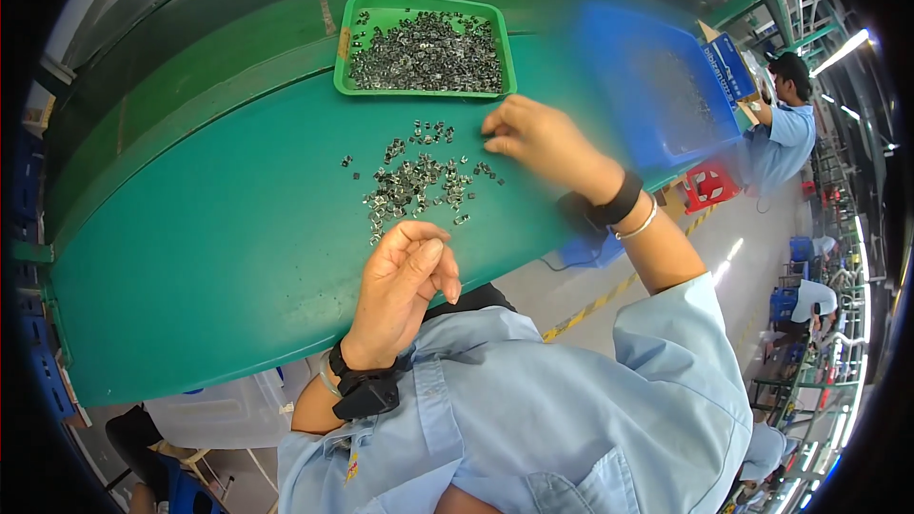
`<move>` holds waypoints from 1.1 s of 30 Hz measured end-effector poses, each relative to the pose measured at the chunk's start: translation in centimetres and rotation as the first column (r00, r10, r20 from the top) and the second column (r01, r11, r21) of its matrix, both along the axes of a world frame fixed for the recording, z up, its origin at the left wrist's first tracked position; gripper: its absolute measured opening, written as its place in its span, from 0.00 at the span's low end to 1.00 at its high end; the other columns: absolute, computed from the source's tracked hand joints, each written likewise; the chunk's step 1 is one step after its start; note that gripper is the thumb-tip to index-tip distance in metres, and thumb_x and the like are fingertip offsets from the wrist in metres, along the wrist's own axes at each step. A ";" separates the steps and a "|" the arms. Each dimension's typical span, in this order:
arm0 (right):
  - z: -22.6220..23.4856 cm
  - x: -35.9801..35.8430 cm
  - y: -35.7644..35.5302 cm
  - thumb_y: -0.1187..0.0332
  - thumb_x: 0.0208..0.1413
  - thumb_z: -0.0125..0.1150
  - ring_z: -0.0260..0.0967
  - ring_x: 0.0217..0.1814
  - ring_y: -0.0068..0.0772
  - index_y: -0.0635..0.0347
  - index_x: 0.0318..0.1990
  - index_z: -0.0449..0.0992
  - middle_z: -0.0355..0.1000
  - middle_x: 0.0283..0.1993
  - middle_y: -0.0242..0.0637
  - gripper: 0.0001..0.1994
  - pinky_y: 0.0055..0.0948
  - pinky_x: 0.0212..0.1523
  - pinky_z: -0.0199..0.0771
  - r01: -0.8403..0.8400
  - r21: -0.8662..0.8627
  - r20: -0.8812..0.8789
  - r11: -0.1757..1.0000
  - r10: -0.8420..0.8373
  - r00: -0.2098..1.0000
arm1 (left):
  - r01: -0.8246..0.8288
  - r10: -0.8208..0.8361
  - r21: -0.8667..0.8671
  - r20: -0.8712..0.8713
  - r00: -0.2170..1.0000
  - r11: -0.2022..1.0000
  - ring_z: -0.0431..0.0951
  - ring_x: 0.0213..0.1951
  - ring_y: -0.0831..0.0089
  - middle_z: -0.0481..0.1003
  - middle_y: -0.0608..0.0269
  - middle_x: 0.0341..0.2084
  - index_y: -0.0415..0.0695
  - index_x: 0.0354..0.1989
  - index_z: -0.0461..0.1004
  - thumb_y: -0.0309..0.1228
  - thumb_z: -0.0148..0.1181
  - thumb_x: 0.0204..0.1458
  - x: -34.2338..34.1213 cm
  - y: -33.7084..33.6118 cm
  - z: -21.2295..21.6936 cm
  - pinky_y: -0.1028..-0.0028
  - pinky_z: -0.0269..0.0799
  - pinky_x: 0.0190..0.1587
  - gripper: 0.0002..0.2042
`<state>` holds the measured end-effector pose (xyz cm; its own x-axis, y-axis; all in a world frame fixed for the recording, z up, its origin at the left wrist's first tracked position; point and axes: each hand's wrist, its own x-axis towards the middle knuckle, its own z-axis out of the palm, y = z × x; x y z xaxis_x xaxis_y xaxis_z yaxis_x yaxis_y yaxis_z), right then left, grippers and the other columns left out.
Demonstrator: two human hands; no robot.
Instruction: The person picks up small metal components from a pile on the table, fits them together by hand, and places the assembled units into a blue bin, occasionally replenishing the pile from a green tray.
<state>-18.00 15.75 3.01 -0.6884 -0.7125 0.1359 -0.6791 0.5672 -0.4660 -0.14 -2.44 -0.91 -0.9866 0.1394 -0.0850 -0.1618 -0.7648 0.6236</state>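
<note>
- On the green table [209,257], seen from the head camera, a loose pile of small metal parts [414,186] is spread out, with a green tray [424,2] full of the same parts at twelve o'clock from it.
- The left hand [405,286] is rested at six o'clock from the pile, its fingers curled narrow with thumb and forefinger pinched together; a part may be held between them, but it is too small to be made out.
- The right hand [543,143] is laid at two o'clock from the pile, fingertips bent down narrow onto the table just beside the outermost parts; whether anything is gripped cannot be told.
- The pile lies between the two hands, its near edge touching or almost touching the left fingertips.
- Sorting is judged best done by drawing parts off the pile's edge singly, so that neighbours are not scattered.
- A blurred blue crate [657,86] is seen at three o'clock from the tray.
</note>
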 end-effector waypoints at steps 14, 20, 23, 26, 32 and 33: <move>3.3 7.1 -1.8 0.73 0.44 0.64 0.69 0.30 0.37 0.59 0.47 0.69 0.70 0.30 0.36 0.19 0.33 0.31 0.69 -0.169 -0.181 -0.009 0.969 0.170 0.985 | -0.041 0.048 -0.165 0.038 0.998 0.985 0.71 0.25 0.76 0.71 0.62 0.26 0.40 0.41 0.66 0.31 0.48 0.60 -0.1 0.9 1.1 0.77 0.69 0.28 0.08; 5.4 8.9 -2.1 0.74 0.42 0.63 0.68 0.27 0.37 0.60 0.54 0.65 0.70 0.27 0.30 0.27 0.34 0.27 0.64 -0.403 0.197 -0.295 0.894 0.446 0.845 | 0.001 0.015 -0.385 0.039 0.999 0.923 0.71 0.26 0.79 0.72 0.64 0.28 0.39 0.41 0.66 0.32 0.48 0.60 -0.1 1.2 2.0 0.78 0.70 0.29 0.09; 5.2 9.0 -2.0 0.74 0.42 0.63 0.67 0.27 0.36 0.59 0.54 0.65 0.69 0.26 0.31 0.26 0.34 0.27 0.63 -0.446 0.185 -0.302 0.876 0.482 0.822 | 0.027 -0.016 -0.313 0.036 0.999 0.949 0.72 0.26 0.79 0.72 0.63 0.29 0.39 0.40 0.67 0.34 0.48 0.60 0.0 0.9 0.9 0.79 0.70 0.29 0.09; 4.6 8.9 -1.7 0.74 0.43 0.63 0.67 0.28 0.35 0.59 0.52 0.66 0.69 0.27 0.31 0.24 0.33 0.27 0.63 -0.457 0.085 -0.271 0.885 0.462 0.844 | 0.040 -0.026 -0.300 0.048 0.998 0.953 0.72 0.26 0.79 0.73 0.63 0.29 0.39 0.40 0.67 0.34 0.48 0.60 0.0 1.2 1.4 0.79 0.70 0.29 0.10; 1.1 9.3 -0.6 0.77 0.42 0.65 0.69 0.32 0.33 0.59 0.40 0.72 0.71 0.30 0.32 0.15 0.31 0.31 0.68 -0.344 -0.356 -0.179 0.869 0.298 0.938 | 0.021 -0.016 -0.264 0.021 1.000 0.964 0.72 0.26 0.78 0.73 0.61 0.29 0.38 0.39 0.67 0.33 0.47 0.61 0.3 1.6 1.2 0.79 0.70 0.29 0.10; 0.6 9.5 -0.5 0.77 0.42 0.65 0.69 0.32 0.33 0.59 0.40 0.72 0.71 0.30 0.32 0.15 0.31 0.31 0.68 -0.343 -0.359 -0.179 0.868 0.297 0.938 | 0.013 -0.009 -0.251 0.018 1.000 0.968 0.72 0.26 0.78 0.73 0.61 0.29 0.38 0.39 0.67 0.33 0.47 0.61 0.4 1.6 1.2 0.78 0.70 0.29 0.10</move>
<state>-8.45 15.29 3.63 -0.3943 -0.7689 0.5033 -0.8543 0.1049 -0.5091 0.21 -0.82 0.29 -0.9832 0.1225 -0.1350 -0.1814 -0.5821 0.7926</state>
